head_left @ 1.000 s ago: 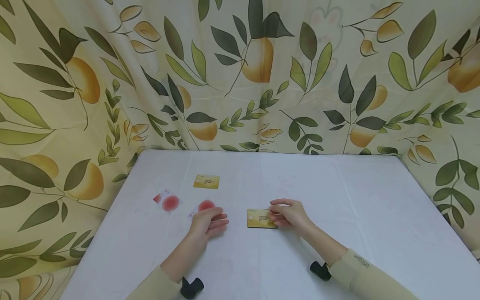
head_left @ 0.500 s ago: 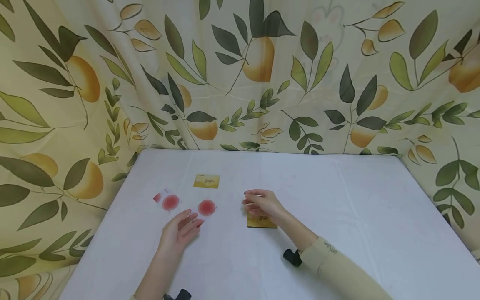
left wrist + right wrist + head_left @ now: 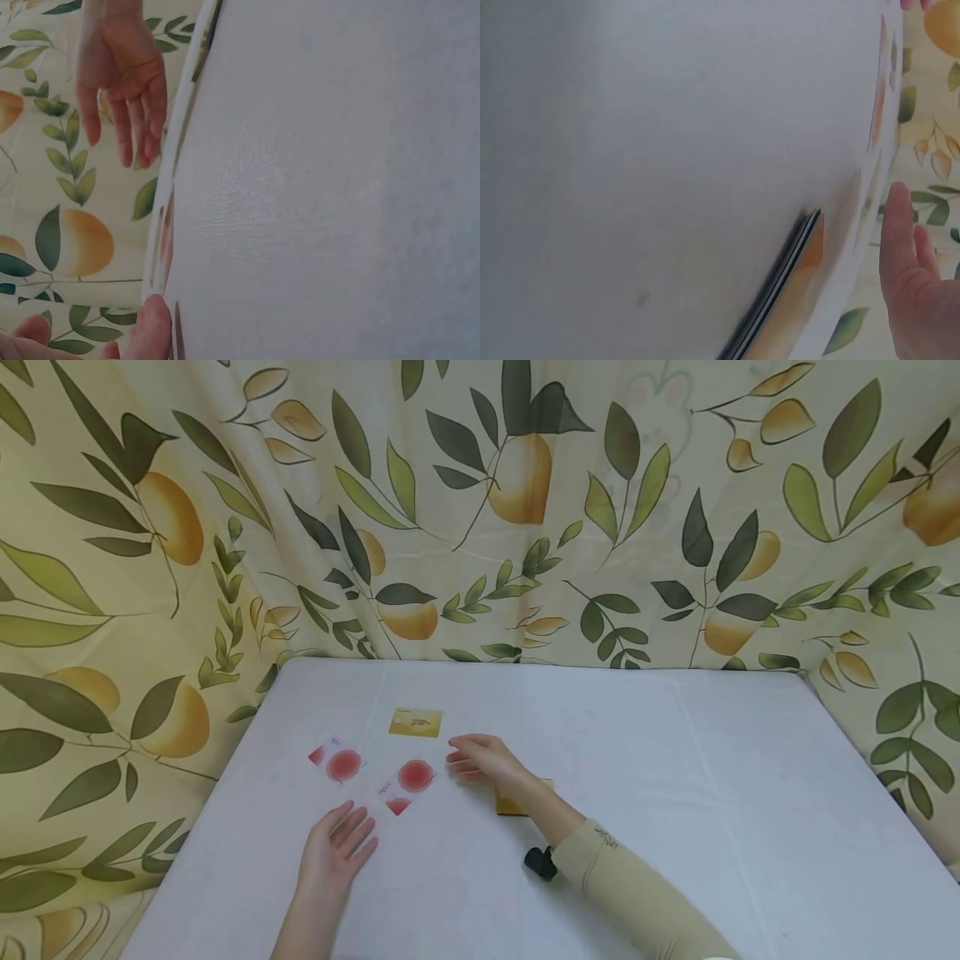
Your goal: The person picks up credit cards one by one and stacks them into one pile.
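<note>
While left fingers (image 3: 363,832) and right fingers (image 3: 467,766) extend loosely, empty | nearest red-printed card (image 3: 414,778): between them

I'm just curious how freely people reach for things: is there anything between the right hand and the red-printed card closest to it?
Nothing visible: in the head view only bare white tablecloth shows between the right hand and the red-printed card. The far gold card lies off that path.

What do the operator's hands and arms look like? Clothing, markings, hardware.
Left hand and right hand are bare. Right arm: beige long sleeve, small dark lettering near the cuff, stubby black wrist camera beside it. Left forearm shows bare; no sleeve in view there.
</note>
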Action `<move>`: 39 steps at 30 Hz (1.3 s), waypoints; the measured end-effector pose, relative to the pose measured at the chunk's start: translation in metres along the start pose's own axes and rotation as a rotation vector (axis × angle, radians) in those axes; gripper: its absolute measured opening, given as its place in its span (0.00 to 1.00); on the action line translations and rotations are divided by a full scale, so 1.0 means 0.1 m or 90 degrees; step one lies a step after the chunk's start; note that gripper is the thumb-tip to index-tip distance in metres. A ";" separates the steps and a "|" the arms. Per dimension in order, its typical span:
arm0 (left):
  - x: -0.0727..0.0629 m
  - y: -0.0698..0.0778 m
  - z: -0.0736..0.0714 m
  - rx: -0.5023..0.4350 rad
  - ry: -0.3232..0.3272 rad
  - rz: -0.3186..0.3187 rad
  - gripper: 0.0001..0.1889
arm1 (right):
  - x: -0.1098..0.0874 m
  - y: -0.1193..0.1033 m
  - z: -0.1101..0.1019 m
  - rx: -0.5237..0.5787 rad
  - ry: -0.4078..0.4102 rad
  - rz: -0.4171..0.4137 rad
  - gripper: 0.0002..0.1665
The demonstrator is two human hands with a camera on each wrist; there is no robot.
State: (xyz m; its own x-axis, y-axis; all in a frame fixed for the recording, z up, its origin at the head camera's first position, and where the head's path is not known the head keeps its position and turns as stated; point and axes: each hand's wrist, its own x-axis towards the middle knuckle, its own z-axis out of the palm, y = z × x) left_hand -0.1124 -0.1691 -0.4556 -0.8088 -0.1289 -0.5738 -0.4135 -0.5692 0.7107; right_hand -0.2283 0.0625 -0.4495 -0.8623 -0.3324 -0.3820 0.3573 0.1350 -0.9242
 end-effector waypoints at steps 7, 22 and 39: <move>0.01 -0.07 -0.03 -0.036 0.004 -0.010 0.30 | 0.13 -0.02 0.15 -0.028 0.017 0.003 0.29; 0.01 -0.20 0.05 -0.033 -0.028 0.007 0.31 | 0.13 0.02 0.29 -0.091 0.015 -0.010 0.27; 0.04 -0.22 0.13 -0.062 -0.044 0.002 0.21 | 0.11 0.00 0.34 -0.082 0.042 0.057 0.24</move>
State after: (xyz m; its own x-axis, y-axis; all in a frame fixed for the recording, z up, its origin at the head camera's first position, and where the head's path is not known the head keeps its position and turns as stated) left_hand -0.1124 -0.1470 -0.4685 -0.8386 -0.0763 -0.5394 -0.3710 -0.6451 0.6680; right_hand -0.2256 0.0269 -0.4535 -0.8525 -0.2520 -0.4579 0.3881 0.2815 -0.8775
